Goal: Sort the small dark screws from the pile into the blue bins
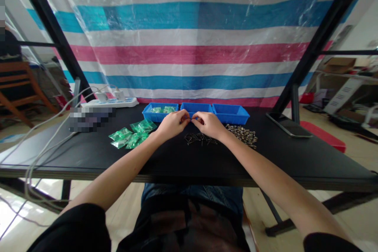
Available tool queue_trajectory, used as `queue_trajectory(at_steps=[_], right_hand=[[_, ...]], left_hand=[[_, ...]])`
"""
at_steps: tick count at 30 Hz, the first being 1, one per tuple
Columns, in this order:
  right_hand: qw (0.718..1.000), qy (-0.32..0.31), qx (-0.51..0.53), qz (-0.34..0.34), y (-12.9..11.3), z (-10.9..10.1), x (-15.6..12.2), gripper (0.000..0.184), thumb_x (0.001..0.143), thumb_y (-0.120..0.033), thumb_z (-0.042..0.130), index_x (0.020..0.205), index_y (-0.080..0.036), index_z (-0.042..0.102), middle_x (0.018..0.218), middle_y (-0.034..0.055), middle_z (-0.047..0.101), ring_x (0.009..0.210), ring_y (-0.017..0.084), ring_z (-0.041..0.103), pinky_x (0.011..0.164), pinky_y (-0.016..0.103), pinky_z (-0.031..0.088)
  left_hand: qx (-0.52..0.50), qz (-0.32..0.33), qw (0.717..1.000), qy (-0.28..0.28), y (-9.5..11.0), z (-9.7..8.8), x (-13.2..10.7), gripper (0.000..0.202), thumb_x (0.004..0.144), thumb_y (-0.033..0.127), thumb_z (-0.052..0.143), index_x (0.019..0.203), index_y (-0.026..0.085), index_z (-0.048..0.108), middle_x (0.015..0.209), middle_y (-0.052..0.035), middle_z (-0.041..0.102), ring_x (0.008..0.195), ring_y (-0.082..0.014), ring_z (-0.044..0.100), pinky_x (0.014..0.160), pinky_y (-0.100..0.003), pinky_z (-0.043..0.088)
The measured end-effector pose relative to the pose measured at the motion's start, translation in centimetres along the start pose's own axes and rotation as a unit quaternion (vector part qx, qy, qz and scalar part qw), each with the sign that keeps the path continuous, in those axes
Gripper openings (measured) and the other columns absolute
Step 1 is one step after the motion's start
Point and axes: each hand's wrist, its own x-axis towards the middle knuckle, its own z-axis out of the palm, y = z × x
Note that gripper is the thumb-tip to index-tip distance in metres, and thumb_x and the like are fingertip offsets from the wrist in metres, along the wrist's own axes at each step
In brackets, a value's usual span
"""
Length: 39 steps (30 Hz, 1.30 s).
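My left hand (pixel 173 123) and my right hand (pixel 208 124) meet fingertip to fingertip above the black table, just in front of the blue bins. Both have thumb and fingers pinched together. Whatever lies between the fingertips is too small and dark to make out. Below them spreads a loose pile of dark, thin screws (pixel 198 139). Right of my right wrist is a heap of small shiny metal parts (pixel 244 135). Small green-and-clear plastic packets (pixel 126 137) lie heaped to the left of my left hand.
Three blue bins stand in a row: the left bin (pixel 152 117) holds green packets, beside the middle bin (pixel 196 107) and right bin (pixel 232 119). A phone (pixel 288 125) lies at right. A power strip (pixel 113 103) with cables (pixel 53 120) sits at left. Black frame posts (pixel 307 53) flank the table.
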Motion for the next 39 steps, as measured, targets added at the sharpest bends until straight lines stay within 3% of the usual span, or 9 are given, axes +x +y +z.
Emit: queue_trajectory(at_steps=[7, 15, 21, 26, 33, 39], right_hand=[[1.000, -0.028, -0.002, 0.009, -0.09, 0.18, -0.02, 0.011, 0.080, -0.021, 0.056, 0.086, -0.016, 0.064, 0.060, -0.0013, 0.056, 0.056, 0.011, 0.047, 0.057, 0.022, 0.030], [0.999, -0.026, -0.027, -0.007, -0.09, 0.17, 0.06, 0.022, 0.088, -0.021, 0.043, 0.081, -0.015, 0.062, 0.077, 0.0050, 0.064, 0.070, 0.015, 0.057, 0.062, 0.024, 0.034], [0.997, -0.048, -0.057, 0.016, -0.39, -0.22, 0.06, 0.026, 0.090, -0.020, 0.037, 0.080, -0.015, 0.061, 0.066, 0.0032, 0.061, 0.063, 0.014, 0.055, 0.058, 0.023, 0.031], [0.993, -0.077, -0.090, 0.011, -0.75, -0.49, 0.00, 0.030, 0.088, -0.021, 0.039, 0.067, -0.015, 0.060, 0.066, 0.0054, 0.063, 0.064, 0.016, 0.057, 0.058, 0.024, 0.030], [0.988, -0.065, -0.141, 0.007, -0.84, -0.39, 0.14, 0.031, 0.090, -0.023, 0.037, 0.069, -0.015, 0.059, 0.062, 0.0049, 0.060, 0.058, 0.015, 0.052, 0.056, 0.025, 0.026], [0.990, -0.061, -0.125, 0.002, -0.43, -0.32, 0.17, 0.033, 0.090, -0.022, 0.037, 0.066, -0.015, 0.057, 0.059, 0.0036, 0.058, 0.055, 0.013, 0.048, 0.055, 0.025, 0.024]], left_hand=[[0.009, -0.006, 1.000, 0.007, 0.21, -0.15, -0.04, 0.011, 0.080, 0.025, 0.049, 0.084, 0.019, 0.057, 0.070, -0.0002, 0.060, 0.064, -0.0140, 0.057, 0.060, -0.024, 0.041], [0.006, -0.008, 1.000, 0.009, 0.26, -0.14, -0.04, 0.011, 0.080, 0.025, 0.048, 0.083, 0.019, 0.058, 0.069, -0.0002, 0.060, 0.063, -0.0139, 0.056, 0.060, -0.024, 0.041], [0.012, 0.003, 1.000, -0.003, 0.24, -0.07, -0.04, 0.014, 0.081, 0.024, 0.046, 0.082, 0.019, 0.059, 0.075, -0.0012, 0.063, 0.065, -0.0142, 0.057, 0.063, -0.025, 0.042], [0.009, 0.012, 1.000, -0.013, 0.24, -0.01, -0.09, 0.015, 0.082, 0.025, 0.046, 0.086, 0.019, 0.060, 0.074, -0.0015, 0.063, 0.065, -0.0142, 0.057, 0.063, -0.025, 0.042], [-0.003, 0.022, 1.000, -0.014, 0.24, 0.11, -0.09, 0.016, 0.083, 0.024, 0.045, 0.085, 0.018, 0.060, 0.073, -0.0016, 0.062, 0.065, -0.0136, 0.056, 0.062, -0.024, 0.041], [-0.001, 0.038, 0.999, -0.015, 0.55, -0.15, -0.11, 0.017, 0.085, 0.023, 0.043, 0.084, 0.018, 0.060, 0.076, -0.0016, 0.063, 0.067, -0.0132, 0.056, 0.062, -0.023, 0.040]])
